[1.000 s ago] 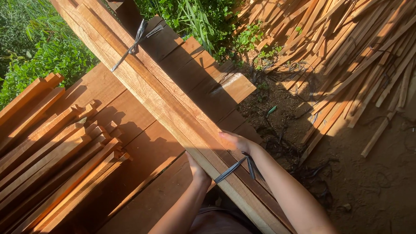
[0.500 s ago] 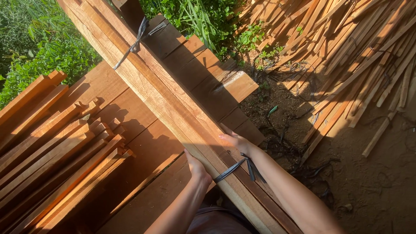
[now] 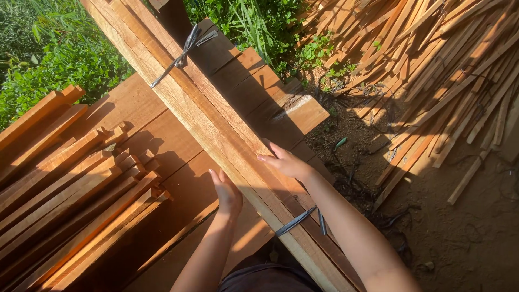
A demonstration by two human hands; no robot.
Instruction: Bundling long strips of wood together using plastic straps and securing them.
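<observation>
A long bundle of light wooden slats (image 3: 216, 124) runs diagonally from the top left to the bottom right, tied with a grey strap near its far end (image 3: 181, 54) and another near me (image 3: 297, 220). My right hand (image 3: 284, 161) rests flat on top of the bundle, fingers pointing left. My left hand (image 3: 226, 190) presses against the bundle's left side, fingers up. Neither hand wraps around the wood.
Wide reddish planks (image 3: 157, 140) lie under the bundle. A heap of thin slats (image 3: 70, 184) lies at the left, and a bigger pile of slats (image 3: 448, 70) covers the ground at the right. Bare dirt (image 3: 459, 238) is at the lower right, green plants (image 3: 48, 48) behind.
Both hands have slid forward along the bundle, away from the near strap. The bundle itself looks shifted slightly toward the right in view.
</observation>
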